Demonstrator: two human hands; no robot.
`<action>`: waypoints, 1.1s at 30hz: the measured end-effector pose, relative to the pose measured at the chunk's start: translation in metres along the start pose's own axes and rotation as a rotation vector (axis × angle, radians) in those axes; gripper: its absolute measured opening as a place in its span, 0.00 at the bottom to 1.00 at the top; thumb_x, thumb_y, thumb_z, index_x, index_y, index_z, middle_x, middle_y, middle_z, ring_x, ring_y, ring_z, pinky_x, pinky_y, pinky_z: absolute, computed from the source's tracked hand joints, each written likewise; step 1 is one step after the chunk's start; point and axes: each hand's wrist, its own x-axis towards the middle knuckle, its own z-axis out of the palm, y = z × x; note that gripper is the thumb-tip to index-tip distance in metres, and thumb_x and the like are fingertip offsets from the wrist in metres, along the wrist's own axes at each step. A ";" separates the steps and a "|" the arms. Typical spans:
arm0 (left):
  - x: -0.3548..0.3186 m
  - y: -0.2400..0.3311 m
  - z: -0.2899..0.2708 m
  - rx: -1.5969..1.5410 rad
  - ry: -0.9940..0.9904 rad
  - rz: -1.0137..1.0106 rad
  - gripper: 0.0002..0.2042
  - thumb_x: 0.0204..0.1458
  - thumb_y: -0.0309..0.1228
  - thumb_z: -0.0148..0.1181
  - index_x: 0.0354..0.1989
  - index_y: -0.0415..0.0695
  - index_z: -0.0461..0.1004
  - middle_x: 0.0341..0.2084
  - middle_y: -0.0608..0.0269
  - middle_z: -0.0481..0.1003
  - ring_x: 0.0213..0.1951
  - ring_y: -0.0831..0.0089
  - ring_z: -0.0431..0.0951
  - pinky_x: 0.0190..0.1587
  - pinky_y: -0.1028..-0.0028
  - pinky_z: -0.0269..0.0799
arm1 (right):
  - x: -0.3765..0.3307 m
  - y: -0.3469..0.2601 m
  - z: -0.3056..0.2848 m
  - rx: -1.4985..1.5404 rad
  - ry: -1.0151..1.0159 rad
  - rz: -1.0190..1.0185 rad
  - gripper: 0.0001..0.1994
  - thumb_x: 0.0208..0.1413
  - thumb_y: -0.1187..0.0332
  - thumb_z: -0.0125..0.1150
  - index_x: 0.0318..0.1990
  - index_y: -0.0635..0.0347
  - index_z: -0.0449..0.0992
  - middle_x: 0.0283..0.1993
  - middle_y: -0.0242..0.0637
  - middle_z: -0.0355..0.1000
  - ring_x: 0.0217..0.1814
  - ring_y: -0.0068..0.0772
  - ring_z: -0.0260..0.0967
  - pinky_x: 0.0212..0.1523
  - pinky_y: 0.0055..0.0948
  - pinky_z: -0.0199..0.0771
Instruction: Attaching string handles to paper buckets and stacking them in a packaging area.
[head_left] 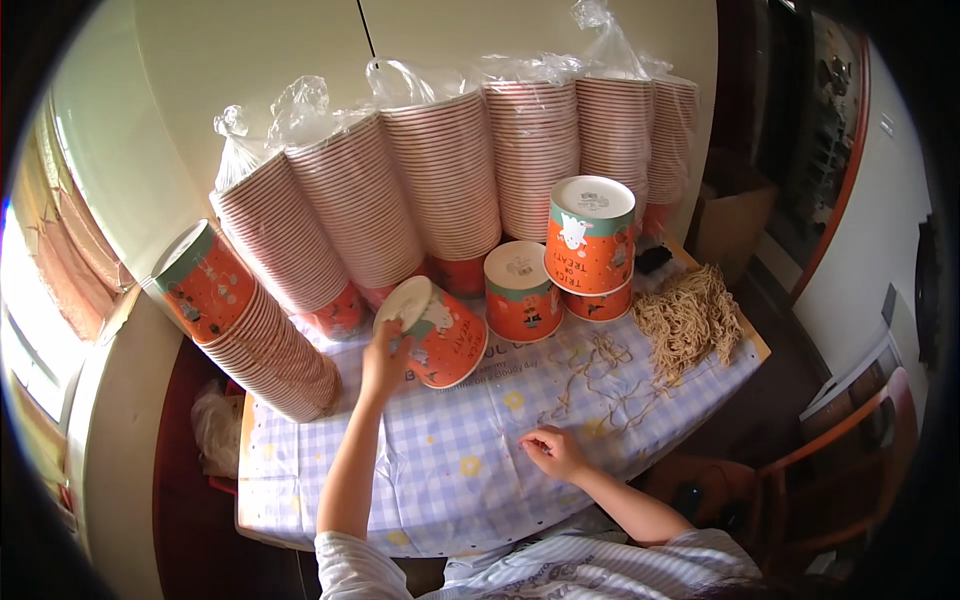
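Room on the table (330,470) is best near us, where the blue and white checked cloth (450,480) lies bare between our two arms. The far side is full up. Tall stacks of paper cups (450,170) in thin clear bags lean along the pale wall, and one more stack (250,320) lies tipped over at the left edge.

Our left hand (385,360) is closed on the rim of an orange paper cup (440,335) that lies on its side, white bottom up and to the left. Just beside it stands another orange cup (522,292) upside down. Next to that, two upside-down cups (590,245) sit one on top of the other.

Our right hand (553,452) rests on the cloth with its fingers curled in; we cannot tell if it pinches anything. Thin tan strings (590,375) lie loose near it, and a big tangled heap of string (690,320) sits at the right edge of the table.

A wooden chair (840,450) stands low on the right, and a brown box (730,215) sits on the floor past the table.
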 end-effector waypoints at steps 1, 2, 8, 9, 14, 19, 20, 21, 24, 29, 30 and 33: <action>-0.004 -0.007 -0.004 -0.214 0.027 -0.068 0.07 0.49 0.25 0.53 0.35 0.40 0.65 0.37 0.58 0.70 0.43 0.64 0.71 0.46 0.71 0.65 | -0.001 0.000 -0.001 0.001 -0.011 -0.003 0.05 0.48 0.71 0.54 0.31 0.61 0.73 0.28 0.36 0.71 0.26 0.27 0.68 0.26 0.22 0.67; -0.010 -0.014 -0.011 -0.425 -0.006 -0.108 0.04 0.52 0.26 0.49 0.35 0.42 0.64 0.35 0.64 0.70 0.38 0.73 0.71 0.42 0.72 0.67 | -0.001 -0.002 -0.002 -0.003 -0.011 0.002 0.05 0.48 0.71 0.54 0.31 0.61 0.73 0.28 0.36 0.71 0.26 0.27 0.68 0.26 0.22 0.67; -0.056 -0.031 -0.005 -1.360 -0.094 -0.513 0.13 0.56 0.36 0.42 0.45 0.43 0.62 0.44 0.57 0.68 0.45 0.63 0.69 0.45 0.57 0.66 | -0.004 -0.002 -0.001 0.028 -0.029 0.054 0.05 0.49 0.72 0.53 0.31 0.60 0.74 0.28 0.34 0.72 0.27 0.23 0.68 0.25 0.20 0.66; -0.061 -0.034 0.002 -1.406 -0.090 -0.522 0.15 0.56 0.37 0.41 0.47 0.42 0.61 0.46 0.57 0.67 0.47 0.63 0.68 0.48 0.58 0.64 | -0.003 -0.002 -0.001 0.025 -0.036 0.050 0.05 0.49 0.72 0.53 0.31 0.60 0.74 0.28 0.34 0.72 0.27 0.23 0.68 0.25 0.20 0.66; -0.077 -0.065 0.025 -1.550 -0.151 -0.596 0.17 0.56 0.37 0.42 0.49 0.39 0.61 0.47 0.56 0.67 0.49 0.63 0.66 0.52 0.61 0.61 | -0.002 -0.003 0.002 0.055 -0.029 0.072 0.07 0.47 0.73 0.54 0.35 0.63 0.72 0.33 0.36 0.71 0.30 0.24 0.68 0.29 0.20 0.67; -0.075 -0.059 0.028 -1.602 -0.129 -0.583 0.18 0.55 0.36 0.44 0.50 0.38 0.61 0.46 0.56 0.67 0.47 0.62 0.68 0.50 0.63 0.64 | 0.037 -0.008 0.000 0.202 0.099 0.033 0.23 0.47 0.72 0.56 0.51 0.65 0.59 0.49 0.40 0.60 0.44 0.26 0.62 0.36 0.22 0.68; -0.073 -0.059 0.030 -1.611 -0.128 -0.584 0.18 0.55 0.36 0.44 0.50 0.38 0.61 0.46 0.56 0.67 0.47 0.62 0.68 0.50 0.63 0.64 | 0.051 -0.009 0.001 0.239 0.126 0.004 0.24 0.47 0.72 0.55 0.53 0.65 0.57 0.48 0.39 0.60 0.44 0.25 0.62 0.37 0.22 0.68; -0.075 -0.060 0.028 -1.621 -0.110 -0.596 0.18 0.55 0.36 0.44 0.50 0.39 0.61 0.46 0.56 0.67 0.47 0.63 0.68 0.49 0.63 0.64 | 0.066 -0.001 0.007 0.331 0.082 -0.012 0.24 0.48 0.71 0.54 0.53 0.65 0.56 0.47 0.38 0.60 0.43 0.25 0.62 0.37 0.21 0.67; -0.074 -0.059 0.025 -1.588 -0.072 -0.596 0.17 0.55 0.37 0.43 0.49 0.39 0.62 0.46 0.56 0.67 0.46 0.63 0.69 0.49 0.63 0.65 | 0.105 -0.005 0.018 0.572 0.039 0.035 0.19 0.51 0.70 0.53 0.50 0.65 0.58 0.42 0.36 0.64 0.37 0.22 0.63 0.37 0.21 0.65; -0.071 -0.060 0.031 -1.247 0.081 -0.667 0.14 0.55 0.35 0.46 0.45 0.39 0.61 0.39 0.58 0.69 0.41 0.71 0.70 0.44 0.69 0.67 | 0.136 0.000 0.029 0.224 0.386 -0.164 0.10 0.51 0.73 0.52 0.39 0.64 0.60 0.28 0.32 0.63 0.28 0.16 0.60 0.28 0.18 0.61; -0.072 -0.048 0.032 -1.211 0.114 -0.671 0.14 0.54 0.32 0.48 0.46 0.38 0.61 0.37 0.60 0.69 0.39 0.74 0.69 0.43 0.74 0.66 | 0.138 0.002 0.031 0.179 0.458 -0.188 0.08 0.51 0.74 0.52 0.35 0.64 0.60 0.25 0.31 0.62 0.25 0.16 0.58 0.24 0.18 0.60; -0.071 -0.057 0.041 -1.162 0.135 -0.634 0.15 0.53 0.30 0.48 0.47 0.37 0.60 0.36 0.61 0.69 0.39 0.75 0.69 0.42 0.77 0.65 | 0.148 0.004 0.032 0.054 0.528 -0.295 0.09 0.50 0.74 0.53 0.31 0.62 0.57 0.21 0.28 0.58 0.20 0.15 0.53 0.19 0.18 0.54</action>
